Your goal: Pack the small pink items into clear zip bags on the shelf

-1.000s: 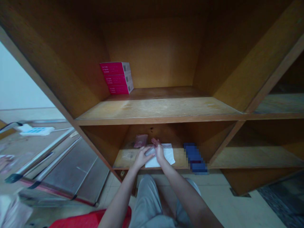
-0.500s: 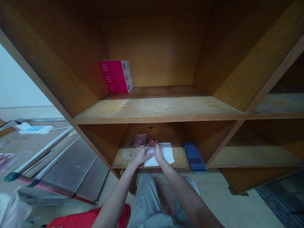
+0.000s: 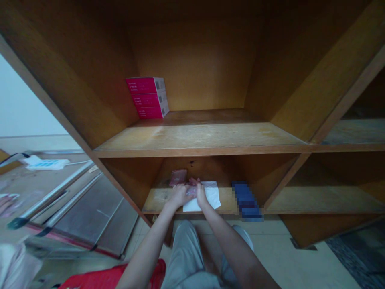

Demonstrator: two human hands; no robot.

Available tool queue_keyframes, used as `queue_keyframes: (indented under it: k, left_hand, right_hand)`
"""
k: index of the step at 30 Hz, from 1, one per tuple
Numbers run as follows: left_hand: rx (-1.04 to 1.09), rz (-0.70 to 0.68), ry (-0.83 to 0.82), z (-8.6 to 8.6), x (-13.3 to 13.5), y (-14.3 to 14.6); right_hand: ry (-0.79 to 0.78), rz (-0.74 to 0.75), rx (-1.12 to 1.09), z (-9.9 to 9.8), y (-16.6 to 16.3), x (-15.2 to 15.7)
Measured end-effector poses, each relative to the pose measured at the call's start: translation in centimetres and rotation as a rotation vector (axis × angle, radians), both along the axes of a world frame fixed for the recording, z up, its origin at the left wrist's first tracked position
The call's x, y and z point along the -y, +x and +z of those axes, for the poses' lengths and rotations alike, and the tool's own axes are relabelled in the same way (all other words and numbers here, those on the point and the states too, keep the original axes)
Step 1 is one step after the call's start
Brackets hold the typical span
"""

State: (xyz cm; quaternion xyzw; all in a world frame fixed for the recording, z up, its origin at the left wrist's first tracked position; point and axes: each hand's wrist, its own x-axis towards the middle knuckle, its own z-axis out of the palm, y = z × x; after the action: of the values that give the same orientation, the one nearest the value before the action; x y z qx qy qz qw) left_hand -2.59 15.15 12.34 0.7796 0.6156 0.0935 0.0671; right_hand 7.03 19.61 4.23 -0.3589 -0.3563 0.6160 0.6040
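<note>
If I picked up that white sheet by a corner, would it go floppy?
Probably floppy: the white sheet looks thin and lies flat on the lower shelf. It's likely light, with so little thickness. It might catch, since the left hand and right hand partly cover it.

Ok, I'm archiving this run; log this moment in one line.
left hand: at clear plastic | right hand: at it | beneath: white sheet

Lower shelf point(image 3: 227, 198): packet point(image 3: 178, 177) left of sheet point(image 3: 212, 195); upper shelf point(image 3: 204, 134): stacked boxes point(image 3: 146, 98).
</note>
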Motion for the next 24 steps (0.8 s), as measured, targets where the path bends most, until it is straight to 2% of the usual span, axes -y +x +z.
queue_keyframes:
  k: [14,20,24]
  left_hand:
    - [-0.086,-0.057,-0.042,1.1,-1.2,0.3]
    - [-0.129,-0.059,-0.113,1.5,-1.7,0.7]
    - [-0.036,-0.052,-0.107,1.5,-2.2,0.8]
  right_hand:
    - [-0.028,0.007,-0.007,0.3,0.2,0.0]
    - [-0.047,0.012,-0.029,-0.3,0.2,-0.3]
    - [-0.045,0.011,-0.026,-0.3,0.2,-0.4]
